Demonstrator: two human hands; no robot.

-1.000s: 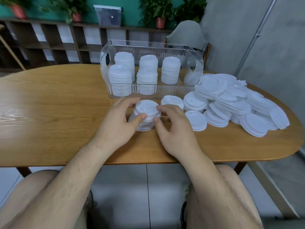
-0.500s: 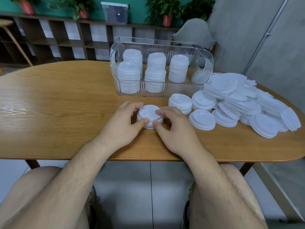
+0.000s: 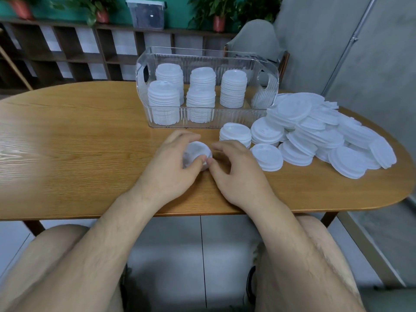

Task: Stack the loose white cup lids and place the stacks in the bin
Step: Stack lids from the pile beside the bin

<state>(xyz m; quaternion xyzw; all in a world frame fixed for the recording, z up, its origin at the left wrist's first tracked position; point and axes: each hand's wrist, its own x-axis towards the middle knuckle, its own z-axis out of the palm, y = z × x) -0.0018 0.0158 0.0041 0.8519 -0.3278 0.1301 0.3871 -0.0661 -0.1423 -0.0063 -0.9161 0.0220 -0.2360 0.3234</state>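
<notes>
A short stack of white cup lids (image 3: 197, 152) sits on the wooden table (image 3: 78, 143) in front of me. My left hand (image 3: 171, 170) curls round its left side, thumb on the near edge. My right hand (image 3: 236, 172) curls round its right side, thumb tip meeting the left thumb. Behind stands the clear ribbed bin (image 3: 265, 91) holding several tall lid stacks (image 3: 233, 88). A heap of loose lids (image 3: 319, 134) spreads to the right, with two short stacks (image 3: 235, 134) at its left edge.
A grey chair (image 3: 258, 39) stands behind the bin. Dark shelving with potted plants and a box lines the back wall. The table's rounded right end lies just past the lid heap, and its near edge runs under my wrists.
The stack between my hands went from tilted and uneven to squared and lower. Both hands closed in round it. The camera view shifted slightly.
</notes>
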